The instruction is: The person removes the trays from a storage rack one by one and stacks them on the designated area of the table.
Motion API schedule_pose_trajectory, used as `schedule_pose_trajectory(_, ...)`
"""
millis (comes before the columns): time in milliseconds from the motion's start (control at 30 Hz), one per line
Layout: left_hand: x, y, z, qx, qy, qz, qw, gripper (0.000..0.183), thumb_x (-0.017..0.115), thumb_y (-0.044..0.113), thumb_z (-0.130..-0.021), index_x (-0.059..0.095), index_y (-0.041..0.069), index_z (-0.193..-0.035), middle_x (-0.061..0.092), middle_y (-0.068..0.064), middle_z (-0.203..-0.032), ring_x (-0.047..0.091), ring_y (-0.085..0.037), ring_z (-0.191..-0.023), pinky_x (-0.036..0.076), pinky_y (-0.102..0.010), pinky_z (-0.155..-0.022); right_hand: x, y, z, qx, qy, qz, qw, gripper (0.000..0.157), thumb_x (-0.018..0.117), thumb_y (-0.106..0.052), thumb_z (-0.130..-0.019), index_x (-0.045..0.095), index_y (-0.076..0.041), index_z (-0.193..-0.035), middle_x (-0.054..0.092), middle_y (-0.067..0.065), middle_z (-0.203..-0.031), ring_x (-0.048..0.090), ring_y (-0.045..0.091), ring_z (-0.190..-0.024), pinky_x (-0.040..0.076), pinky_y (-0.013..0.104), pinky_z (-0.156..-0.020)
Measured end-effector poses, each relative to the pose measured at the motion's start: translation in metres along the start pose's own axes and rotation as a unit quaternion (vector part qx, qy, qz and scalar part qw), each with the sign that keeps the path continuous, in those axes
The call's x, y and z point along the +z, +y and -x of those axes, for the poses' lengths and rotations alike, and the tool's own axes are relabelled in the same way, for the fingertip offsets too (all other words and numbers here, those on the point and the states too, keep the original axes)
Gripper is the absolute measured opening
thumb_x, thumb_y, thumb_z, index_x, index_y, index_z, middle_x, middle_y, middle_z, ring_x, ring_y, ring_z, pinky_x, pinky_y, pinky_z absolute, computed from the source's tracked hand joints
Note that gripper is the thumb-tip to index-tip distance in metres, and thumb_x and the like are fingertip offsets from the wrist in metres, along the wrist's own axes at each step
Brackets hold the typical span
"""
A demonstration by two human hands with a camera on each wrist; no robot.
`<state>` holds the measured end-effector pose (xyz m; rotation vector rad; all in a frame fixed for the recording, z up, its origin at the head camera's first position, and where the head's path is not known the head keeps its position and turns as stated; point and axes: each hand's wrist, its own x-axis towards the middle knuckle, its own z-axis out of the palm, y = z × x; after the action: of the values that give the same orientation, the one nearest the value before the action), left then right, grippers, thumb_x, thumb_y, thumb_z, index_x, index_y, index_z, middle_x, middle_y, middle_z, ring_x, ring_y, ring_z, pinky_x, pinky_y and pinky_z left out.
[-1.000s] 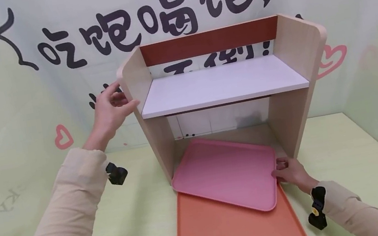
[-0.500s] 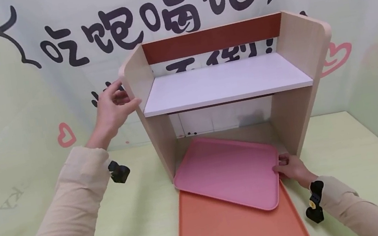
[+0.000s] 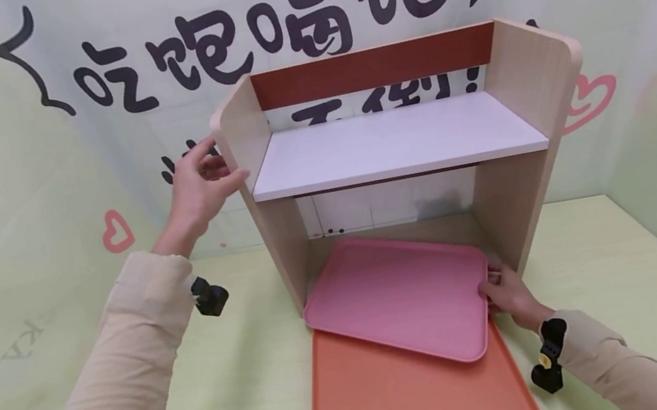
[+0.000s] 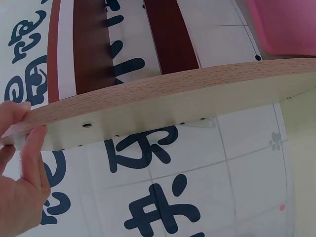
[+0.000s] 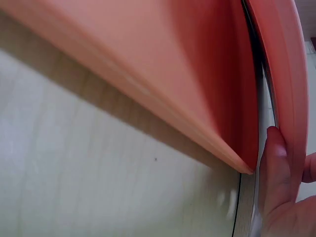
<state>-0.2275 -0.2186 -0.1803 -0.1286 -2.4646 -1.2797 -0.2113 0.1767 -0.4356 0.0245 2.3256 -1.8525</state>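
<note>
My left hand (image 3: 200, 189) holds the left side panel (image 4: 163, 91) of a small wooden two-tier shelf (image 3: 396, 144) near its top, thumb and fingers on opposite faces. A pink tray (image 3: 401, 294) lies at a slant, its back part inside the lower compartment and its front corner sticking out. My right hand (image 3: 510, 294) pinches this tray's right rim, thumb on the upper side. Beneath the pink tray's front is an orange tray (image 3: 420, 398), jutting from the shelf toward me. In the right wrist view, a narrow gap separates the two tray rims beside my fingers (image 5: 276, 168).
The shelf stands on a pale wood table (image 3: 604, 276) against a printed wall cloth (image 3: 119, 145). Its white upper board (image 3: 396, 144) spans between the side panels, with a red-brown back strip (image 3: 374, 68) above. The right side panel (image 3: 516, 189) rises close beside my right hand.
The head view has shifted slightly, so the shelf and trays appear a little further right. The pink tray's right end has edged right with my right hand. Both hands keep their holds.
</note>
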Motion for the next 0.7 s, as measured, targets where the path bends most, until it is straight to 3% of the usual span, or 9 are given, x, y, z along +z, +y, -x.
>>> schedule_pose_trajectory(100, 0.0001, -0.0003, 0.0002, 0.0, -0.001, 0.0, 1.0, 0.064, 0.066, 0.02, -0.079, 0.036, 0.018, -0.136, 0.052, -0.014, -0.113, 0.053, -0.023, -0.095, 0.048, -0.035, -0.082, -0.0002, -0.0013, 0.0017, 0.003, -0.002, -0.009, 1.0, 0.046, 0.042, -0.002, -0.085, 0.023, 0.013, -0.125, 0.051, -0.001, -0.068, 0.053, 0.009, -0.056, 0.049, 0.025, -0.049)
schedule_pose_trajectory(300, 0.0003, -0.0002, 0.0002, 0.003, -0.002, 0.001, 1.0, 0.063, 0.065, 0.02, -0.08, 0.037, 0.018, -0.136, 0.052, -0.014, -0.113, 0.053, -0.023, -0.095, 0.048, -0.035, -0.082, -0.0037, -0.0036, 0.0067, 0.004, -0.009, -0.064, 0.998, 0.059, 0.047, -0.002, -0.086, 0.014, 0.009, -0.134, 0.056, 0.004, -0.086, 0.058, 0.008, -0.065, 0.052, 0.024, -0.057)
schedule_pose_trajectory(467, 0.0004, 0.0001, -0.0001, 0.004, -0.001, 0.003, 1.0, 0.063, 0.066, 0.019, -0.08, 0.037, 0.018, -0.135, 0.052, -0.014, -0.113, 0.052, -0.022, -0.094, 0.048, -0.034, -0.081, -0.0042, -0.0022, 0.0075, 0.02, -0.002, -0.114, 0.993, 0.063, 0.046, 0.0, -0.086, 0.008, 0.009, -0.135, 0.054, 0.002, -0.088, 0.055, 0.005, -0.063, 0.049, 0.019, -0.053)
schedule_pose_trajectory(600, 0.0001, 0.0005, -0.0001, 0.001, 0.0, 0.005, 1.0, 0.063, 0.066, 0.019, -0.079, 0.037, 0.018, -0.135, 0.052, -0.014, -0.112, 0.052, -0.022, -0.093, 0.048, -0.033, -0.081, -0.0035, -0.0016, 0.0085, 0.034, 0.013, -0.122, 0.992, 0.063, 0.045, -0.001, -0.087, 0.007, 0.008, -0.136, 0.049, 0.019, -0.108, 0.052, 0.003, -0.068, 0.047, 0.018, -0.055)
schedule_pose_trajectory(700, -0.0001, 0.0006, 0.0001, 0.0, -0.001, 0.005, 1.0, 0.063, 0.066, 0.019, -0.079, 0.037, 0.019, -0.135, 0.052, -0.014, -0.112, 0.052, -0.022, -0.094, 0.048, -0.033, -0.081, -0.0035, -0.0023, 0.0099, 0.039, 0.022, -0.114, 0.992, 0.063, 0.043, -0.005, -0.088, 0.005, 0.005, -0.138, 0.033, 0.028, -0.128, 0.052, 0.002, -0.076, 0.048, 0.017, -0.062)
